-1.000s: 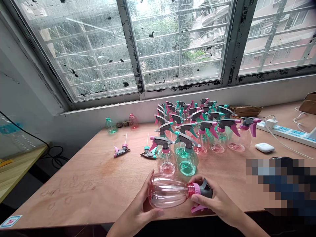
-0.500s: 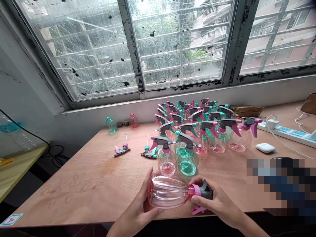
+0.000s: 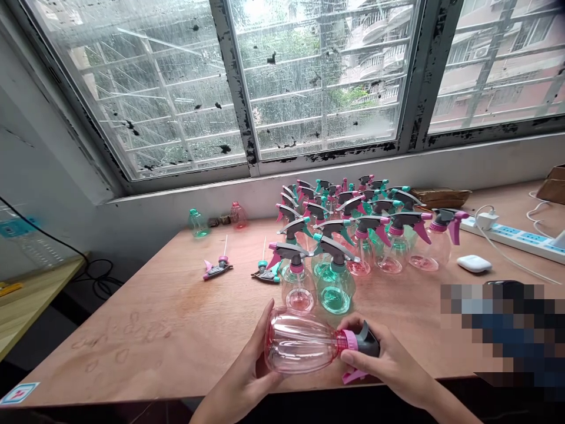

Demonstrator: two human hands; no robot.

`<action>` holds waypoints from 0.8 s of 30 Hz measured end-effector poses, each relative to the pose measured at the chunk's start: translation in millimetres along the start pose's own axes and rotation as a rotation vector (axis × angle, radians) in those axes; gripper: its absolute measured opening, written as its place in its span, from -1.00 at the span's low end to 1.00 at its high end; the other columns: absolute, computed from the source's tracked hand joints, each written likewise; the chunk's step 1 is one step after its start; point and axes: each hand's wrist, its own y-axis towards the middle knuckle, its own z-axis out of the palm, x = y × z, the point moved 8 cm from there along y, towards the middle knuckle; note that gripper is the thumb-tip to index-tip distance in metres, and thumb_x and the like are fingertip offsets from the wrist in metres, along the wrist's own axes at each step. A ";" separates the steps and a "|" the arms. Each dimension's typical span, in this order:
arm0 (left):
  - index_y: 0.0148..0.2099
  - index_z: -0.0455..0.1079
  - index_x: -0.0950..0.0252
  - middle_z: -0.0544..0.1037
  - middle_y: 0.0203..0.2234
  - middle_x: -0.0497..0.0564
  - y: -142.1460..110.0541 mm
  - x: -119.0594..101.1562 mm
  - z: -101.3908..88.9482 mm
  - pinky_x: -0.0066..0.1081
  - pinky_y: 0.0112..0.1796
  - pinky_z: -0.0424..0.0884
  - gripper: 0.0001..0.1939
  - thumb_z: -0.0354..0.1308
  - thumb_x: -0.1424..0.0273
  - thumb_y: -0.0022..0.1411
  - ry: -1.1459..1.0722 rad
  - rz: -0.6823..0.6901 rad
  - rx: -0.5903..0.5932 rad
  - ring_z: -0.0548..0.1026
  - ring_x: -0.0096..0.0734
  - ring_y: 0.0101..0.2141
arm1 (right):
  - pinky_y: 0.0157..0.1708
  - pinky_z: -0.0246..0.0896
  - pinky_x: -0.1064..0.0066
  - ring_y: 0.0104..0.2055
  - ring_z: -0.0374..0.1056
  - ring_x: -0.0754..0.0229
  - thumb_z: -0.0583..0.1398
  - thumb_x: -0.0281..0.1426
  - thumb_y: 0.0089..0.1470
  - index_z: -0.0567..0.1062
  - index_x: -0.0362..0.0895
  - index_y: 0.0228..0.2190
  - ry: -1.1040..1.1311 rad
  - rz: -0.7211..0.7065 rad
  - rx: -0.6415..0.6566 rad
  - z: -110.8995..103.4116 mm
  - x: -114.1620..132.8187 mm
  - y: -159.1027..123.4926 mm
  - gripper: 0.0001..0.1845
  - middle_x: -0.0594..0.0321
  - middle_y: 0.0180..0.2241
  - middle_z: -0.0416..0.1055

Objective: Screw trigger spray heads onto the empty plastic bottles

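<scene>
A clear pink spray bottle (image 3: 302, 343) lies on its side in the air above the table's front edge, its neck toward the right. My left hand (image 3: 251, 368) is closed around the base end. With thumb and fingers, my right hand (image 3: 379, 356) grips the pink collar and the grey-and-pink spray head (image 3: 367, 340). The head sits on the neck. Just beyond my hands stand a pink spray bottle (image 3: 299, 288) and a green spray bottle (image 3: 335, 288), both upright with heads on.
Several more capped spray bottles (image 3: 392, 253) crowd behind. Two loose spray heads, one pink (image 3: 218, 268), one green (image 3: 266, 271), lie left. A headless green bottle (image 3: 198, 224) and pink bottle (image 3: 239, 217) stand by the wall. A white case (image 3: 474, 264) and power strip (image 3: 525, 237) are right.
</scene>
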 end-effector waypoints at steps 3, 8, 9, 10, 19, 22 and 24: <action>0.48 -0.41 -0.07 -0.12 0.47 0.02 -0.1 2.2 -0.5 -0.01 0.37 -0.12 -0.09 0.17 0.29 0.38 -0.004 -0.007 0.002 -0.04 -0.02 0.41 | -0.35 0.62 0.24 -0.37 0.37 0.10 0.48 -0.05 0.02 0.51 -0.09 -0.22 -0.010 0.013 -0.024 -0.9 -0.1 -0.1 -0.53 0.32 -0.37 0.39; 0.49 -0.40 0.01 -0.12 0.47 0.08 0.6 0.7 -0.3 0.01 0.37 -0.11 0.06 0.31 0.31 0.26 0.043 -0.033 -0.001 -0.07 0.01 0.42 | -0.38 0.57 0.37 -0.39 0.36 0.14 0.46 -0.10 0.08 0.52 -0.09 -0.22 -0.056 -0.035 -0.010 -1.4 3.3 0.7 -0.59 0.33 -0.39 0.41; 0.49 -0.41 0.01 -0.11 0.47 0.09 0.7 -0.4 0.2 0.01 0.37 -0.09 0.10 0.35 0.31 0.22 0.030 -0.036 0.002 -0.05 0.01 0.42 | -0.38 0.56 0.38 -0.39 0.35 0.14 0.45 -0.11 0.09 0.52 -0.10 -0.21 -0.063 -0.045 -0.005 -1.5 3.8 0.9 -0.60 0.33 -0.39 0.41; 0.49 -0.40 0.01 -0.09 0.46 0.09 0.9 -1.4 0.7 0.00 0.36 -0.07 0.11 0.36 0.30 0.21 0.012 -0.035 0.005 -0.04 0.01 0.41 | -0.39 0.56 0.38 -0.39 0.35 0.15 0.45 -0.12 0.11 0.51 -0.10 -0.20 -0.068 -0.049 0.001 -1.5 4.0 1.1 -0.61 0.33 -0.39 0.41; 0.46 -0.32 -0.16 -0.10 0.47 0.00 -0.5 4.6 -1.1 -0.03 0.36 -0.04 -0.09 0.23 0.33 0.35 -0.045 0.024 -0.003 0.02 -0.04 0.40 | -0.36 0.55 0.37 -0.39 0.34 0.15 0.42 -0.15 0.16 0.49 -0.11 -0.19 -0.068 -0.048 0.023 -0.8 3.1 2.2 -0.64 0.31 -0.38 0.41; 0.46 -0.31 -0.20 -0.09 0.47 -0.03 0.1 4.6 -0.8 -0.03 0.36 -0.02 -0.09 0.22 0.34 0.35 -0.052 0.023 -0.014 0.05 -0.04 0.39 | -0.37 0.54 0.38 -0.38 0.33 0.15 0.41 -0.16 0.17 0.49 -0.12 -0.18 -0.075 -0.056 0.024 -1.3 3.1 2.5 -0.65 0.31 -0.38 0.40; 0.46 -0.33 -0.20 -0.09 0.47 -0.02 1.2 3.4 0.4 -0.03 0.35 0.03 -0.01 0.30 0.36 0.29 -0.075 0.003 -0.011 0.06 -0.02 0.39 | -0.36 0.54 0.39 -0.38 0.34 0.15 0.41 -0.17 0.18 0.49 -0.11 -0.18 -0.087 -0.054 0.029 -0.7 3.5 2.6 -0.66 0.31 -0.36 0.41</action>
